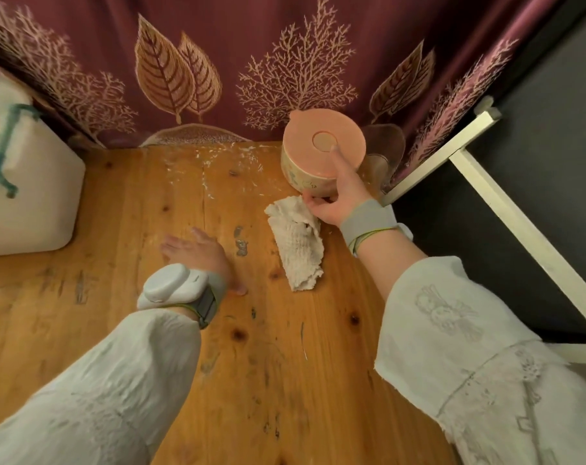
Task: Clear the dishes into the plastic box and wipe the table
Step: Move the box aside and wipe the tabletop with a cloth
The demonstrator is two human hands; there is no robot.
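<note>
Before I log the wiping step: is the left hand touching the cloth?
Apart. The head view shows the left hand flat on the wooden table, with bare wood between its fingers and the cloth.

One view only, worn on the person's head, looks steeply down and forward onto the wooden table (184,330) from close above, with wide-angle bending at the edges. It faces the maroon leaf-patterned curtain (285,62) that hangs along the table's far edge, and both sleeved forearms enter from the bottom corners toward the table's middle. The table's right edge and the dark floor (536,162) beyond it fall inside the view.
</note>
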